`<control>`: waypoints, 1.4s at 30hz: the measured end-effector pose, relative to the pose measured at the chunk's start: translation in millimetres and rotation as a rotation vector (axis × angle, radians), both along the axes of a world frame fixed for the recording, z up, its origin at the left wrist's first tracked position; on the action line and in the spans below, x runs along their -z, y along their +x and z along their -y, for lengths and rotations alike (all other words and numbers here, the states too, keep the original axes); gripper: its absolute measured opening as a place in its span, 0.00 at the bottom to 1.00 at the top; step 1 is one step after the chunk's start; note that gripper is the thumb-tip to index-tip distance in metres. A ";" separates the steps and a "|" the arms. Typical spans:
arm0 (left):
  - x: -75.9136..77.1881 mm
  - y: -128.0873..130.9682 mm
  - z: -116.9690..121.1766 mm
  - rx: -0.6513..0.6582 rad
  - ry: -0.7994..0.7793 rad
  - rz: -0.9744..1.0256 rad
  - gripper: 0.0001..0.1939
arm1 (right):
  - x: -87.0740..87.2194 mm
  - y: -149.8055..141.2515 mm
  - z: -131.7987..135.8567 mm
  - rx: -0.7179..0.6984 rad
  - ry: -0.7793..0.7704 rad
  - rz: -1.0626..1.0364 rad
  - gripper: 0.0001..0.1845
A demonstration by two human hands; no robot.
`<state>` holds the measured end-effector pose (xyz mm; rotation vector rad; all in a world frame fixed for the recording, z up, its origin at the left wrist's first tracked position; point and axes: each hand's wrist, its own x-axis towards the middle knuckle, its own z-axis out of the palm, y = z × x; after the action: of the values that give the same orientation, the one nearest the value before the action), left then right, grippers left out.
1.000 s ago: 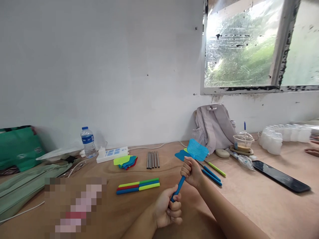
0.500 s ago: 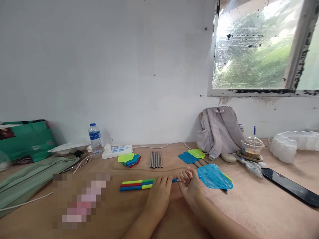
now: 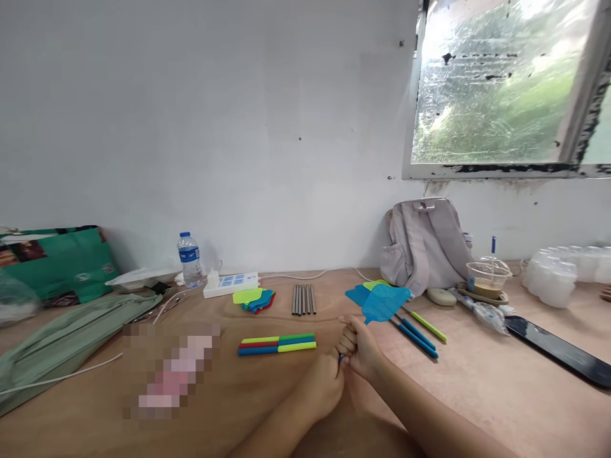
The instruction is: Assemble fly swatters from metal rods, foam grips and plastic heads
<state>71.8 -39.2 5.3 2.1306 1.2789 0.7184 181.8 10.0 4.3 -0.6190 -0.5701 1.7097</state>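
A blue fly swatter is held in both hands, its mesh head [image 3: 386, 301] tilted up to the right. My right hand [image 3: 360, 346] is wrapped round it just below the head, hiding the shaft. Lower and to the left, my left hand [image 3: 324, 381] is closed round the swatter's blue handle [image 3: 340, 358], of which only a bit shows between the hands. Left of them lies a stack of coloured handles [image 3: 277, 344] in yellow, green, red and blue. Beyond my right hand, other fly swatters [image 3: 414, 336] with blue and yellow-green handles rest on the table.
Several metal tubes [image 3: 304, 299] and a pile of loose swatter heads [image 3: 254, 299] lie farther back. Along the wall are a power strip [image 3: 230, 284], a water bottle [image 3: 190, 261] and a backpack [image 3: 427, 245]. A drink cup [image 3: 487, 280] and a black slab [image 3: 558, 350] are at right.
My left hand has come off the coloured handles towards my right hand. The blue swatter has turned from lying nearly level to pointing up, its head now over the other swatters.
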 end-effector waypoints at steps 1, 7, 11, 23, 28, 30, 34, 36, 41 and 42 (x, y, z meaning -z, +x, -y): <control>-0.5 -1.1 -0.7 0.019 -0.020 0.042 0.13 | -0.5 0.9 0.4 -0.013 0.003 0.001 0.25; 0.3 0.4 -13.8 -0.038 -0.563 0.127 0.12 | -2.4 0.5 -1.4 -0.057 0.008 0.000 0.24; -10.4 0.4 -14.5 0.163 -0.972 0.515 0.18 | -5.5 9.4 -15.0 -0.008 0.063 -0.021 0.21; 0.4 -32.7 -24.2 0.530 -1.124 0.936 0.05 | -1.3 105.4 -45.6 0.242 0.223 -0.055 0.22; 5.8 -31.1 -27.8 0.326 -0.878 1.058 0.13 | 15.3 79.2 -52.9 0.154 0.107 0.051 0.15; 8.0 -36.5 -26.7 0.240 -0.691 1.018 0.14 | 17.7 73.2 -53.5 0.151 0.067 0.107 0.13; 14.0 -60.5 -27.9 0.003 -0.225 0.679 0.17 | 19.5 67.4 -52.3 0.236 0.037 0.209 0.12; 14.7 -76.3 -29.0 -0.100 -0.025 0.500 0.16 | 19.9 66.0 -51.5 0.282 0.040 0.242 0.09; 3.9 -114.0 -26.2 -0.128 0.291 0.107 0.09 | 22.8 65.6 -51.7 0.333 0.014 0.292 0.06; 1.2 -121.1 -25.4 -0.088 0.294 0.064 0.09 | 23.9 65.9 -52.0 0.335 0.004 0.299 0.06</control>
<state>-49.3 -13.8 4.1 2.2688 1.3054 1.0599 247.7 62.0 -19.5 -0.9218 -0.6389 1.3102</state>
